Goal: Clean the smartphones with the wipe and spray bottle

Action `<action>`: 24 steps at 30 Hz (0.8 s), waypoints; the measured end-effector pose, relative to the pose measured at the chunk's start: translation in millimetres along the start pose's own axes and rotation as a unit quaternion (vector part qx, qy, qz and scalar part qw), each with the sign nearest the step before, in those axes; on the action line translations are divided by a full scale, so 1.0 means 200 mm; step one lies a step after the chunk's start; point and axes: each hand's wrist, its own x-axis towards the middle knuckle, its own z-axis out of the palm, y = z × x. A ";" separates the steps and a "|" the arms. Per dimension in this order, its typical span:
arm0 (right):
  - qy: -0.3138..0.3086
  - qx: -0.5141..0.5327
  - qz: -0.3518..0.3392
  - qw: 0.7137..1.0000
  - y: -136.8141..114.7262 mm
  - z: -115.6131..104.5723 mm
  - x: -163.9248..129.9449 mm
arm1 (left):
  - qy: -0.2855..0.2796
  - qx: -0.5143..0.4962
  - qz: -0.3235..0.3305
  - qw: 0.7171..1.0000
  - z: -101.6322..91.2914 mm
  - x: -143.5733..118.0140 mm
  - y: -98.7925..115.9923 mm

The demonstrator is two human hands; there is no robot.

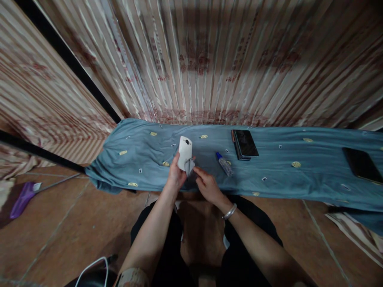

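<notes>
A white smartphone (185, 150) is gripped in my left hand (176, 173), its back with a dark round camera facing up. My right hand (208, 184) is closed at the phone's lower right side, its fingertips on a small light-grey cloth (189, 166) that lies against the phone's back. Part of the cloth is hidden by the fingers. To the right of my hands, a small clear bottle with a blue top (224, 164) lies on its side on the blue bedsheet-like cover (269, 179).
Farther right lie a stack of dark phones (245, 143) and a single black phone (361, 164). A patterned curtain (197, 59) hangs behind the covered surface. Black poles (74, 63) slant in at left. A purple-handled object (24, 199) and a white cable (92, 265) are low at left.
</notes>
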 end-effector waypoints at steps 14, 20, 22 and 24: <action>0.032 -0.147 -0.079 0.985 -0.05 -0.08 0.04 | -0.033 -0.029 -0.004 0.999 0.02 -0.04 0.00; 0.030 -0.117 -0.080 0.989 -0.07 -0.08 0.05 | -0.039 -0.013 0.027 0.999 0.01 -0.04 -0.03; 0.029 -0.100 -0.069 0.992 -0.08 -0.08 0.05 | -0.041 -0.008 0.033 0.999 0.00 -0.03 -0.03; 0.030 -0.087 -0.053 0.994 -0.08 -0.08 0.06 | -0.042 -0.010 0.037 0.998 0.00 -0.03 -0.03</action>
